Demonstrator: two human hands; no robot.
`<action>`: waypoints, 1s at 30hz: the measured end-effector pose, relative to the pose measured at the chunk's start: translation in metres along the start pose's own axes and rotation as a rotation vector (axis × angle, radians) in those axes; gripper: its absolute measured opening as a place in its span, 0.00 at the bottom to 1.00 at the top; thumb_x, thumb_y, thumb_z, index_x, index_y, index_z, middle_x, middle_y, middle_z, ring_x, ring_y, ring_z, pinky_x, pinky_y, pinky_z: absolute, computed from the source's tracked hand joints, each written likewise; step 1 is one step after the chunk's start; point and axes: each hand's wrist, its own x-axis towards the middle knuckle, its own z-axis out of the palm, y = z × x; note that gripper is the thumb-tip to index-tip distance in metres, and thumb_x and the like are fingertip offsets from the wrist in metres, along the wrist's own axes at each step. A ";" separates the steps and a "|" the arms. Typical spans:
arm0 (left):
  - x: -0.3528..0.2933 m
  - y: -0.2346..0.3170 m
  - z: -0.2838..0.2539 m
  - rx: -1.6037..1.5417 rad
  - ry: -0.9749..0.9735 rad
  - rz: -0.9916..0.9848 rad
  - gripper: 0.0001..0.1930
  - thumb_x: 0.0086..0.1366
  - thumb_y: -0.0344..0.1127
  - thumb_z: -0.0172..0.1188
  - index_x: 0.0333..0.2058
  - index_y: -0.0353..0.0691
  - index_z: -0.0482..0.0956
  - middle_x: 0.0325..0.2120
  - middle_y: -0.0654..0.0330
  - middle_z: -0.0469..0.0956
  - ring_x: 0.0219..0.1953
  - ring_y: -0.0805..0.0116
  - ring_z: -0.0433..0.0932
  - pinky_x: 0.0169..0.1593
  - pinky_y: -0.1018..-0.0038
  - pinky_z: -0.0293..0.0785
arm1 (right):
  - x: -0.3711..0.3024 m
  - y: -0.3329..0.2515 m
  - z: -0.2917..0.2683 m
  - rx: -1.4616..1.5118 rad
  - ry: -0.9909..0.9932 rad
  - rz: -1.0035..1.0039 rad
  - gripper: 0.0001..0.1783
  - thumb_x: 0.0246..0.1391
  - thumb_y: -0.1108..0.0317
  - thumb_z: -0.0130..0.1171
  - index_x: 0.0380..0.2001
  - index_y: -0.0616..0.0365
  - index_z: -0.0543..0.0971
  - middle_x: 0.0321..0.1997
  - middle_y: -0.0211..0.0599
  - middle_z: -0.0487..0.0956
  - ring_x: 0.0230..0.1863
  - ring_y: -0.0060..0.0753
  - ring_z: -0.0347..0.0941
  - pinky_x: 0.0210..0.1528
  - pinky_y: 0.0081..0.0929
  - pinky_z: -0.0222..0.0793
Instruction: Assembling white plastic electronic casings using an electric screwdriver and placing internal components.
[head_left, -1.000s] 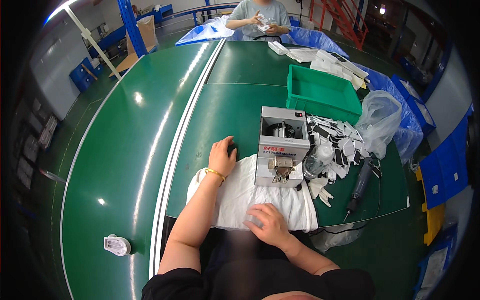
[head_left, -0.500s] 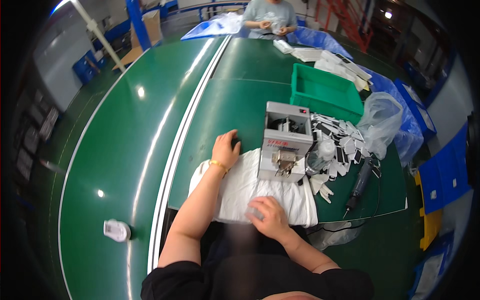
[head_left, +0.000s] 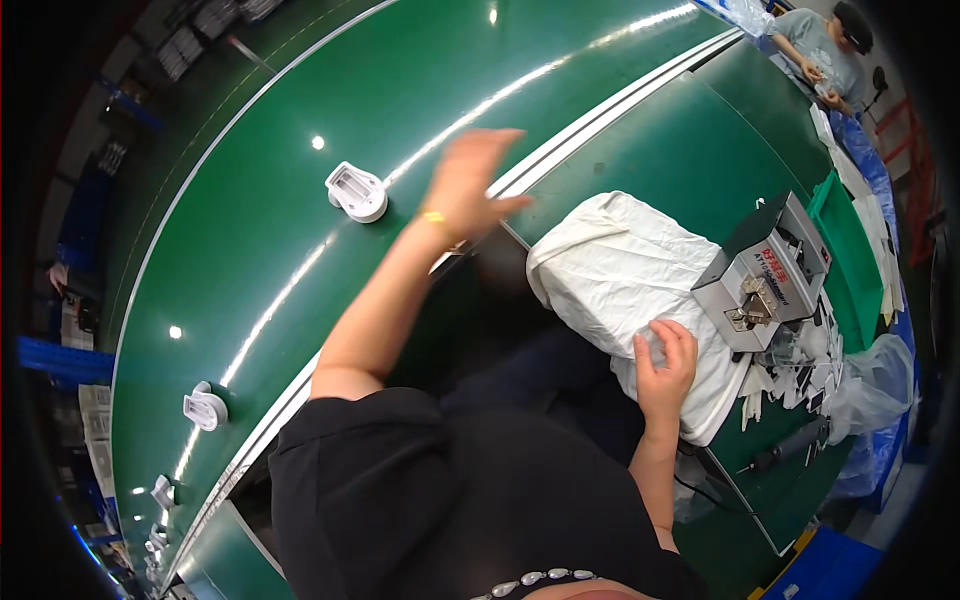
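My left hand [head_left: 472,187] is over the near edge of the green conveyor belt [head_left: 290,190], blurred, fingers stretched out and thumb apart, holding nothing. Just beyond it on the belt is a white plastic housing [head_left: 357,192] with a rounded body and a rectangular recess. Above a white cloth [head_left: 630,255] is my right hand [head_left: 668,375], its thumb and fingers curled around something small and translucent that I cannot make out. A grey screw feeder [head_left: 745,300] stands at the cloth's right side.
More white housings [head_left: 205,408] lie on the belt at lower left. Right of the feeder are a green bin [head_left: 848,265], a heap of white and dark pieces [head_left: 800,375], a clear plastic bag [head_left: 875,385] and an electric screwdriver [head_left: 790,447]. A co-worker [head_left: 825,60] stands at far right.
The view has swung left, bringing more of the belt and more housings into sight. My left hand has gone from beside the feeder to the belt. The right hand stays over the cloth.
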 end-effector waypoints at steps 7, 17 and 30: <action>-0.094 -0.111 -0.071 0.224 0.161 -0.449 0.51 0.40 0.43 0.79 0.63 0.42 0.63 0.62 0.48 0.63 0.63 0.47 0.63 0.68 0.57 0.57 | -0.001 -0.008 0.001 -0.061 -0.005 -0.014 0.13 0.49 0.71 0.68 0.39 0.59 0.81 0.44 0.38 0.78 0.47 0.42 0.71 0.51 0.34 0.67; -0.041 0.037 -0.012 -0.571 0.062 -0.260 0.51 0.45 0.37 0.76 0.67 0.40 0.56 0.57 0.49 0.66 0.55 0.60 0.71 0.60 0.65 0.69 | 0.005 -0.020 -0.015 0.142 0.057 0.002 0.29 0.43 0.70 0.74 0.50 0.60 0.77 0.53 0.44 0.76 0.56 0.44 0.73 0.55 0.34 0.70; -0.034 0.194 0.080 -1.580 -0.914 0.065 0.64 0.41 0.38 0.82 0.71 0.38 0.46 0.55 0.57 0.67 0.59 0.63 0.66 0.62 0.66 0.62 | -0.052 -0.017 -0.075 1.315 0.019 0.571 0.45 0.43 0.49 0.76 0.58 0.65 0.68 0.44 0.46 0.80 0.34 0.34 0.79 0.33 0.27 0.77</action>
